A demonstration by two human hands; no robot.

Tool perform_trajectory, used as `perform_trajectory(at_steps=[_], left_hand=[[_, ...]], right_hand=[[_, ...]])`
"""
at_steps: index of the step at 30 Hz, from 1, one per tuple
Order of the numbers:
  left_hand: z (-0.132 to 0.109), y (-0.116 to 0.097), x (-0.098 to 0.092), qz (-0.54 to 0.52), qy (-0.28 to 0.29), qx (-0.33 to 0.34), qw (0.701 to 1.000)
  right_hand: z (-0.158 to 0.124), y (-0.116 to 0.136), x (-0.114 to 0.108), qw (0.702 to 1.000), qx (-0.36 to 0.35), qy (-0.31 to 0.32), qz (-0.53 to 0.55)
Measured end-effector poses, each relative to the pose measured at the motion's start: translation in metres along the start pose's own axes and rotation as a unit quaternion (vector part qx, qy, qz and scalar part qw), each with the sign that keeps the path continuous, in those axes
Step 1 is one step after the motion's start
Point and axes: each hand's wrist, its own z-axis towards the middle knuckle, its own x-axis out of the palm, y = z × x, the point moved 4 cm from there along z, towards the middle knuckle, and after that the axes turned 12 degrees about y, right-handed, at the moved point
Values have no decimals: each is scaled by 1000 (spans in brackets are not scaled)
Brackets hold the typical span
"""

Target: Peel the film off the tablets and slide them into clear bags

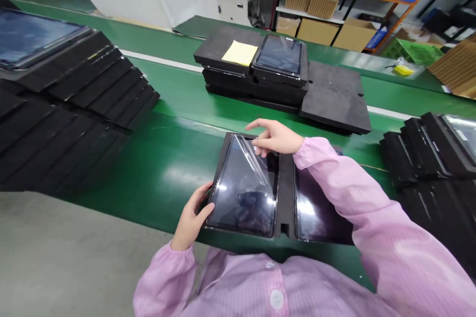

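Observation:
A dark tablet (238,198) lies in the left half of a black foam tray (285,193), close to the bench's front edge. Clear film (256,166) is lifted at the tablet's top and folded diagonally across it. My left hand (193,215) grips the tablet's lower left edge, thumb on the rim. Above the upper right part of the tablet is my right hand (273,137), index finger stretched out and the other fingers curled by the film; whether they pinch it is unclear. A second tablet (316,208) sits in the tray's right half, partly under my right sleeve.
Black foam trays (85,94) are stacked high at the left, more (427,153) at the right. Behind the work stand further trays (256,86) with a yellow note (240,53) and a tablet (280,55) on top. The green bench (148,158) runs across.

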Motion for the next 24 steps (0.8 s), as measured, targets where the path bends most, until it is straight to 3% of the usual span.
perform_trajectory(at_steps=[3, 6, 12, 17, 20, 22, 24], left_hand=[[0, 3, 2, -14, 5, 7, 1000], [-1, 3, 2, -5, 9, 12, 1000], [0, 2, -1, 29, 18, 0, 999], [-5, 0, -5, 129, -2, 15, 992], [-11, -16, -3, 280, -69, 84, 954], [-14, -33, 9, 389, -106, 161, 901], [-15, -49, 33, 462, -104, 241, 847]], right_hand=[[10, 15, 16, 993, 2, -46, 111], [18, 15, 16, 973, 40, -111, 198], [24, -4, -4, 954, 76, -165, 240], [2, -10, -17, 954, 87, -169, 232], [-34, -9, -35, 954, 69, -206, 205], [-67, -12, -52, 952, 54, -243, 181], [-105, -23, -67, 946, 48, -283, 152]])
